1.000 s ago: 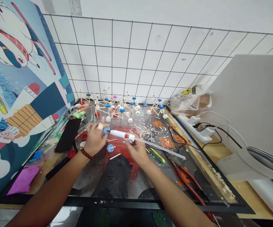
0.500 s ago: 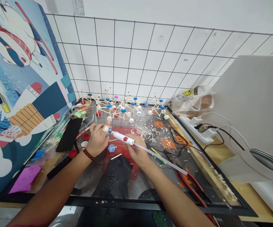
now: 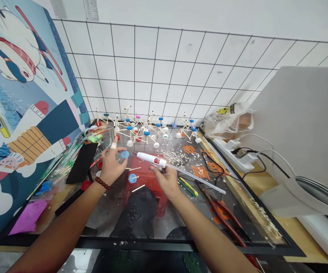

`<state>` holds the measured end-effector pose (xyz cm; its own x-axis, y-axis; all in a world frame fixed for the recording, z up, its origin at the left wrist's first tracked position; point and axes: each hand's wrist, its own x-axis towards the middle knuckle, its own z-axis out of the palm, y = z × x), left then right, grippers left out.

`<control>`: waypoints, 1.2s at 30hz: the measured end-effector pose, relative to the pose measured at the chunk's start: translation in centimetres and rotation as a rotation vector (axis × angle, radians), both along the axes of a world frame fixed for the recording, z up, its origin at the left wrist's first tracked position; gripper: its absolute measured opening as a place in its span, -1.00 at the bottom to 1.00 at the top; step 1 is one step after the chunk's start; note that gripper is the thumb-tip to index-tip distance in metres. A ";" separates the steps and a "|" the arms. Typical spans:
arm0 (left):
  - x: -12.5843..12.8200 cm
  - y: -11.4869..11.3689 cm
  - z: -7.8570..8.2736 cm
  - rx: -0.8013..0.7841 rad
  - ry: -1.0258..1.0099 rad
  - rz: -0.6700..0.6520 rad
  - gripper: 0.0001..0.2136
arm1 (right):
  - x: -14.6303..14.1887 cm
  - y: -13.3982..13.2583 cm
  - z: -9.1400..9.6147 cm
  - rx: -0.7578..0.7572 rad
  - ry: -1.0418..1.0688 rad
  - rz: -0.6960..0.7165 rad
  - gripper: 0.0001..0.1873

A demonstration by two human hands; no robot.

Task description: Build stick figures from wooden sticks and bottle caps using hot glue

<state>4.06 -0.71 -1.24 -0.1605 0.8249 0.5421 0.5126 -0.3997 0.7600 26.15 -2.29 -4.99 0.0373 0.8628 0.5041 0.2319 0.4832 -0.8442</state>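
Observation:
My left hand pinches a small blue cap between thumb and fingers above the glass tabletop; one finger wears a bandage. In my right hand is a white glue tube with a red collar, its long clear glue stick trailing to the right. The tube's tip points toward the blue cap, a short gap apart. Another blue cap with a stick lies between my hands, with loose wooden sticks beside it.
Several stick-and-cap models stand along the tiled wall. Red-handled pliers and a green-yellow tool lie to the right, with wood chips, a power strip with black cable, and a plastic bag. Red caps and black sheet lie left.
My left hand turned palm-side up and lifted the blue cap into plain view. The glue tube drew back slightly to the right, away from the cap.

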 end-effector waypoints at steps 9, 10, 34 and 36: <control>-0.7 0.9 0.6 -0.294 -0.781 -0.440 -0.19 | -0.2 -0.2 0.4 0.022 0.048 -0.013 -0.76; -0.7 0.9 0.8 -0.315 -0.805 -0.467 -0.20 | -0.3 -0.3 0.4 0.025 0.043 -0.009 -0.77; 0.2 -0.2 1.1 -0.363 -0.721 -0.574 -0.15 | -0.4 -0.5 0.2 0.013 -0.055 0.078 -0.76; 0.2 0.1 1.0 -0.352 -0.720 -0.543 -0.17 | -0.5 -0.6 0.4 0.010 -0.045 0.067 -0.76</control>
